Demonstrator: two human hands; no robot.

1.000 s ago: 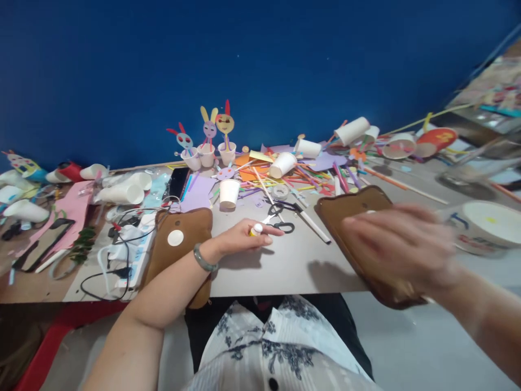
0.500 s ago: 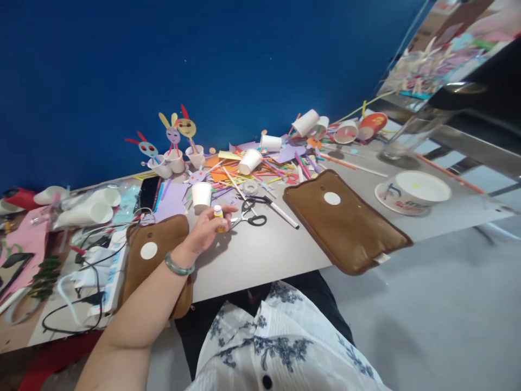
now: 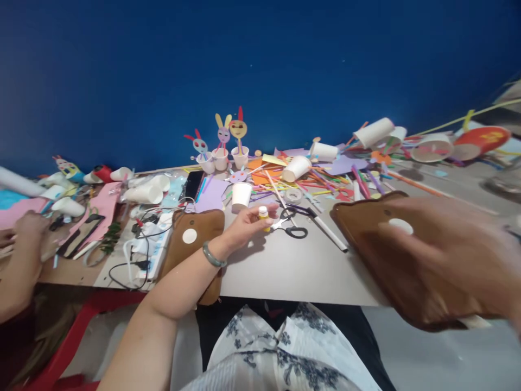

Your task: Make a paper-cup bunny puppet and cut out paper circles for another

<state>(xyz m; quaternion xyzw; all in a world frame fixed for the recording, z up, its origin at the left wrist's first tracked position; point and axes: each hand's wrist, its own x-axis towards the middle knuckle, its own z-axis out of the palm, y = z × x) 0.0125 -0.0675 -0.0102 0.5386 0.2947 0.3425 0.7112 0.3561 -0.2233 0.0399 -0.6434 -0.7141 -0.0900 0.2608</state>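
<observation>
My left hand (image 3: 243, 227), with a bracelet at the wrist, is closed around a small yellow bottle with a white cap (image 3: 263, 214), held upright just above the table. Right beside its fingertips lie black-handled scissors (image 3: 296, 232). A white paper cup (image 3: 241, 195) stands just behind this hand. Blurred by motion, my right hand (image 3: 451, 252) is over a brown hot-water bag (image 3: 362, 217) with a white disc; its fingers are smeared, and I cannot tell if it touches the bag. A black-and-white marker (image 3: 328, 229) and a roll of tape (image 3: 293, 195) lie between the hands.
Paper-face puppets (image 3: 223, 136) stand in cups by the blue wall. Colored sticks and paper scraps (image 3: 325, 182) spread behind the scissors. Left are a second brown bag (image 3: 191, 260), a power strip (image 3: 157, 252) with cables, and a co-worker's hand (image 3: 30, 228).
My view has swung left, so the table things sit further right. My right hand has come in from the right, over the brown bag. The left hand still holds the bottle.
</observation>
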